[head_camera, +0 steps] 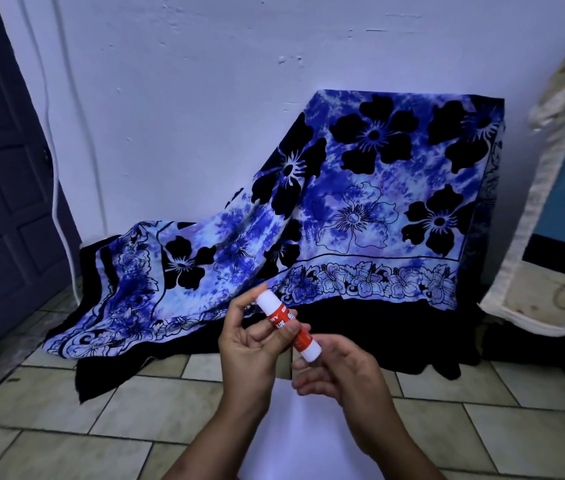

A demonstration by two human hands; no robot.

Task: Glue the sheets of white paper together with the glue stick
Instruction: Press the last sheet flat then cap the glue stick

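So, left hand (251,344) pinches the glue stick (276,311) mid-barrel over the white paper (291,431) on the floor (101,414); right hand (338,370) fingers curl at its lower end, grip unclear. Probably light, rigid, slick: hold the barrel.

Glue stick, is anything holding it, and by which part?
The left hand holds the glue stick by its red middle, thumb across the label. The right hand curls at the lower white end; contact there cannot be told.
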